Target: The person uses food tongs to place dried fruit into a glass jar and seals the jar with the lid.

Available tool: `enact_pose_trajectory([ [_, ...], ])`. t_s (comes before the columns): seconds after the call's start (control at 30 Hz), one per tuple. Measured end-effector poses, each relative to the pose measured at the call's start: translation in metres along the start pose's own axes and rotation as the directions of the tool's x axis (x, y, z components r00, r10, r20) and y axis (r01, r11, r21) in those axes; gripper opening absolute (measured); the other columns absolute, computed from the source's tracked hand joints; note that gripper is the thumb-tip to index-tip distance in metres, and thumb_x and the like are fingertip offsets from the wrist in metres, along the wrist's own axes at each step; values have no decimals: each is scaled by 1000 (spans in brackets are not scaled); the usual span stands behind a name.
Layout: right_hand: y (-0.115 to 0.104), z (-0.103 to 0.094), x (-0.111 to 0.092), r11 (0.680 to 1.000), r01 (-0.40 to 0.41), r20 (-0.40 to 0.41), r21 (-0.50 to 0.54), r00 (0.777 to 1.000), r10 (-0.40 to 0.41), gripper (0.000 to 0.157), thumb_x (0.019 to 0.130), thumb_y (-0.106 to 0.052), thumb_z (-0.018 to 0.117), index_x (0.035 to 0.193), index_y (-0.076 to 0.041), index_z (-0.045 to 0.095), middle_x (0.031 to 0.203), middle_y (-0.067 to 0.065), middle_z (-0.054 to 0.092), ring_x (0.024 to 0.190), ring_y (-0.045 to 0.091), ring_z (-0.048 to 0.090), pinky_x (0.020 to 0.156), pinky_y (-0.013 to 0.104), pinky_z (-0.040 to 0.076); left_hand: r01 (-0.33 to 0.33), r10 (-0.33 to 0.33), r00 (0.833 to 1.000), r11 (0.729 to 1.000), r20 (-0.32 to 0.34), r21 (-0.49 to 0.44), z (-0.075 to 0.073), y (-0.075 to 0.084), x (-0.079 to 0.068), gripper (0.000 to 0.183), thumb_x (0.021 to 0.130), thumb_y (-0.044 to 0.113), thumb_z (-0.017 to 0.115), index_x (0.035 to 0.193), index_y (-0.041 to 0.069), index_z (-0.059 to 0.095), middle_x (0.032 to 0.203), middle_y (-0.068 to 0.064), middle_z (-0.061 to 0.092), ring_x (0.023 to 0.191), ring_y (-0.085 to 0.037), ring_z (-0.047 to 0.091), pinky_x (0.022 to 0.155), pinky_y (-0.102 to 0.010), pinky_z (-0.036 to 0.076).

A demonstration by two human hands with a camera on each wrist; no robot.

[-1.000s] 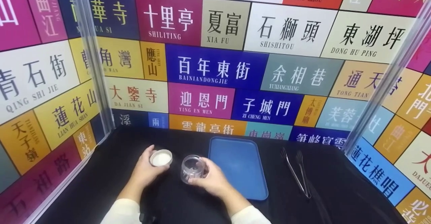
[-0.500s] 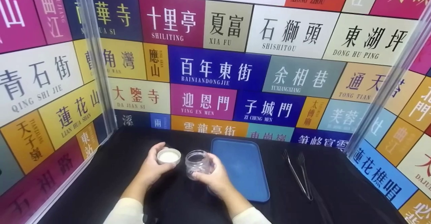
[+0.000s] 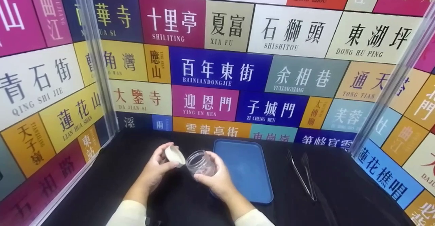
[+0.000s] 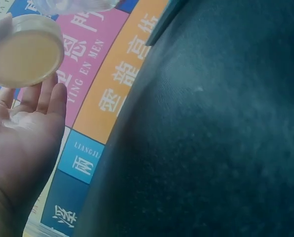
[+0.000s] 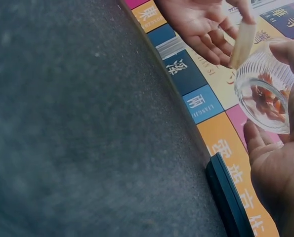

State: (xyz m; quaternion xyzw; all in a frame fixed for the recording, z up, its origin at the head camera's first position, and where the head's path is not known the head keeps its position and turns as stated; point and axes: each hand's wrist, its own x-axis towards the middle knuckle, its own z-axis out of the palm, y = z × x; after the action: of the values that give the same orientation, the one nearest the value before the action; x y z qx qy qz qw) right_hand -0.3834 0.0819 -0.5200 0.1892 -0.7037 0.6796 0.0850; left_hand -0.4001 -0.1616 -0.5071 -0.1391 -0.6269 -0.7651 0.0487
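Observation:
A pale round lid (image 3: 175, 156), tilted on edge, is pinched between the thumb and fingers of my left hand (image 3: 157, 169). In the left wrist view the flat yellowish face of the lid (image 4: 27, 58) shows. My right hand (image 3: 219, 177) grips a clear ribbed jar (image 3: 200, 164) with its open mouth tipped toward the lid. Jar and lid are close but look apart. Through the base of the jar (image 5: 265, 98) the right wrist view shows reddish-orange patches; whether they are contents or the wall seen through it, I cannot tell.
Right of the jar, a blue tray (image 3: 243, 171) lies on the black tablecloth (image 3: 190, 209). Metal tongs (image 3: 304, 176) lie farther right. Behind the table rises a wall of coloured name panels (image 3: 221, 69), with clear upright strips (image 3: 98, 56) at the corners.
The lid has moved right toward the jar and turned from lying nearly flat to on edge. The jar has shifted slightly up and right, its mouth tilting toward the lid. Both hands keep hold.

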Motion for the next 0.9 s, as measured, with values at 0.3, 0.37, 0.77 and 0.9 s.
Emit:
enact_pose_trajectory([
  [0.3,1,-2,0,980,42,16,-196,999,-40,91,71,-20,98,151,-16,55,144,11,62,130,26,58,110,27,52,61,-70,987,996,147,70,10,10,-3,82,93,5,75,165,12,37,155,-20,48,132,-28,55,107,-28,55],
  [0.37,2,-3,0,977,41,15,-209,999,-39,92,70,-21,99,151,-17,55,145,10,61,130,25,58,111,27,51,54,-72,981,993,178,104,15,14,-3,83,92,8,76,165,11,37,152,-22,49,131,-28,56,105,-30,55],
  [0.77,4,-3,-1,960,52,54,-274,998,-39,92,69,-25,99,150,-21,57,147,2,60,136,24,56,120,39,44,-10,-70,986,880,151,475,32,26,-6,78,89,31,83,158,10,51,160,-18,54,141,-36,58,120,-57,49],
  [0.9,4,-4,-1,958,54,68,-283,997,-36,92,67,-24,99,150,-22,58,147,2,59,136,23,55,120,40,44,-24,-60,989,830,132,557,34,26,-7,78,88,37,84,155,12,55,159,-17,55,142,-37,57,121,-60,46],
])
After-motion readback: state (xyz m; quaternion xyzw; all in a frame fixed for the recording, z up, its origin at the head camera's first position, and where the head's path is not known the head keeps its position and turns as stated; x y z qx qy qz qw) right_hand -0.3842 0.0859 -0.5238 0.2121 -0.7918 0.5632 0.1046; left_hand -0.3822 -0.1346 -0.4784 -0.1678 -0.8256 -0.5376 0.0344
